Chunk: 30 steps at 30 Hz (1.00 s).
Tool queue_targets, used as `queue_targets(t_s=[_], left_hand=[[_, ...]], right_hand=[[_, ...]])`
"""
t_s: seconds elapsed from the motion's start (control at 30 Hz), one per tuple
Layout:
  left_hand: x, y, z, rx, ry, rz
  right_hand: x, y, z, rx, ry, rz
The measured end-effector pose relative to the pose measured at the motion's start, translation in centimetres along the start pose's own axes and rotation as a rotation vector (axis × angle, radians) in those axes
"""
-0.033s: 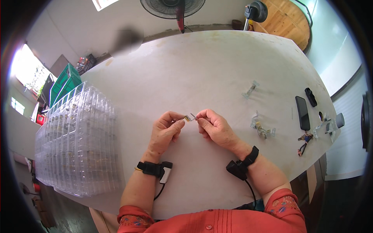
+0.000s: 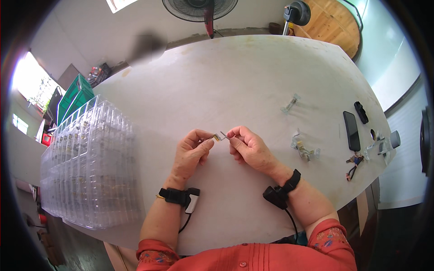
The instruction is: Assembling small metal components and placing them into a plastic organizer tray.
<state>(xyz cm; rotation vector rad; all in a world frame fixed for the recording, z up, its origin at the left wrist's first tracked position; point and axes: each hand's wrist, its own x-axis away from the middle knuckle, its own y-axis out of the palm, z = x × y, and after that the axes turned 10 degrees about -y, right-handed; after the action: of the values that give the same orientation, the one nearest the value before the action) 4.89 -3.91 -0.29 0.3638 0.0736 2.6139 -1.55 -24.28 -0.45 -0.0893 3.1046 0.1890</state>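
Observation:
Over the middle of the table, my left hand [image 2: 191, 149] pinches a small brass-and-silver metal part [image 2: 217, 138] between thumb and fingers. My right hand [image 2: 247, 145] is closed on a thin grey metal piece [image 2: 224, 135], whose tip meets or nearly meets the metal part; I cannot tell whether they touch. Both pieces are too small to name their kind. Right of my right hand lies a little group of similar metal parts in clear plastic [image 2: 304, 148]. Farther back is a single clear-wrapped part [image 2: 290, 104].
Stacked clear plastic trays [image 2: 92, 167] holding small parts fill the table's left side, with a green crate [image 2: 75, 98] behind. At the right edge lie a black phone [image 2: 351, 131], a black object [image 2: 361, 112], keys [image 2: 355, 161] and a clear plastic bag [image 2: 379, 148]. A fan [image 2: 199, 8] stands beyond.

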Motion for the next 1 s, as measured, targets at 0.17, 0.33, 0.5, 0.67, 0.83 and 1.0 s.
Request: queue_targets(t_s=[0.17,0.33,0.5,0.67,0.83,1.0], left_hand=[[0.1,-0.1,0.2,-0.113,-0.043,-0.039],[0.1,-0.1,0.0,-0.111,-0.036,-0.105],[0.2,-0.2,0.2,-0.123,-0.045,-0.136],[0.6,-0.2,0.5,-0.149,-0.076,-0.175],[0.3,0.0,0.3,-0.116,-0.104,-0.199],[0.0,-0.4,0.3,0.039,-0.141,-0.088]], right_hand=[[-0.1,-0.6,0.1,-0.076,0.023,-0.063],[-0.2,-1.0,-0.2,-0.140,0.054,-0.080],[-0.2,-0.9,-0.7,-0.071,0.039,-0.090],[-0.4,-0.9,-0.2,-0.031,0.054,-0.121],[-0.3,-0.9,0.8,-0.097,-0.072,-0.020],[-0.2,-0.9,0.3,-0.097,-0.295,-0.043]])
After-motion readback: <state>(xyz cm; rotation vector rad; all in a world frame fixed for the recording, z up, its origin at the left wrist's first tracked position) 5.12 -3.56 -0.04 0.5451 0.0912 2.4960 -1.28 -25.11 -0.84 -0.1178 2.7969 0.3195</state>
